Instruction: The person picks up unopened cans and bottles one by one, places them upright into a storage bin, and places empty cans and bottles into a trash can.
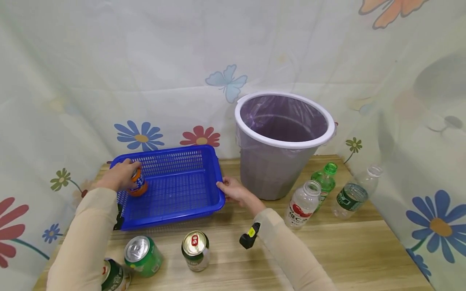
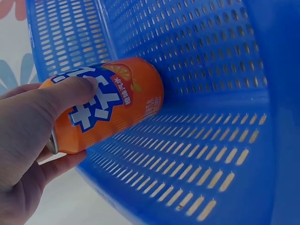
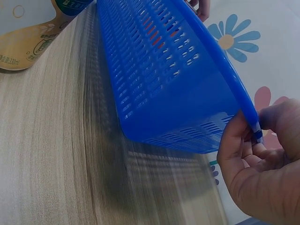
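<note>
My left hand [image 1: 118, 176] grips an orange soda can [image 1: 138, 184] inside the left end of a blue plastic basket [image 1: 218, 178]. In the left wrist view the thumb lies across the can's printed side, and the can's base is close against the basket's slotted surface. My right hand [image 1: 236, 190] pinches the basket's right rim, thumb on one side and curled fingers on the other in the right wrist view. Front of the basket stand a green can [image 1: 143, 256] and a gold-topped can [image 1: 195, 250]; another can [image 1: 116, 277] is partly hidden by my left sleeve.
A grey bin [image 1: 276, 169] with a white rim and a purple liner stands right of the basket. Beside it are a clear bottle with a red label [image 1: 302, 204], a green bottle [image 1: 325, 178] and a clear bottle with a green label [image 1: 354, 194]. A printed curtain [image 1: 164, 60] surrounds the wooden table [image 1: 327, 258].
</note>
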### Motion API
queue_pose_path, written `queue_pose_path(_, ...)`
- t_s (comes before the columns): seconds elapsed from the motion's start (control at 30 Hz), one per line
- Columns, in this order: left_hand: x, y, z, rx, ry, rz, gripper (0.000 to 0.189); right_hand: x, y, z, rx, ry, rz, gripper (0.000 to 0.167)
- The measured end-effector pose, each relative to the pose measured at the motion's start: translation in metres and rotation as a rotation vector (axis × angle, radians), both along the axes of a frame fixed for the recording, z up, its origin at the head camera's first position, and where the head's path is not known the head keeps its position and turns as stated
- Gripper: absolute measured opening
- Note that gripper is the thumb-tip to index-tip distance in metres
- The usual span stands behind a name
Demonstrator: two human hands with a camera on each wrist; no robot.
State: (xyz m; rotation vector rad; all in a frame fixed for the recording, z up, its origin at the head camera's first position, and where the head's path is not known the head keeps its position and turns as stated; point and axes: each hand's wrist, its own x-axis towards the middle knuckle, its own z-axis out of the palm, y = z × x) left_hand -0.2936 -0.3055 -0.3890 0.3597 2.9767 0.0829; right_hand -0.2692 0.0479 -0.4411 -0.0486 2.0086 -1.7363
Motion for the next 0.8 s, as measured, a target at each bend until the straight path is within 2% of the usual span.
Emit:
queue_pose_path(0.4,-0.0044,0.0007,-0.0051,0.006,0.004,0.058,0.058,-0.0015,-0.0026,-0.0053,-0.005,0.007,-0.028,0.029)
queue_pose_path(0.8,-0.0063,-0.0015,-0.009,0.006,0.006,0.073,0.062,-0.0015,-0.0022,-0.0052,0.016,0.014,-0.022,0.031)
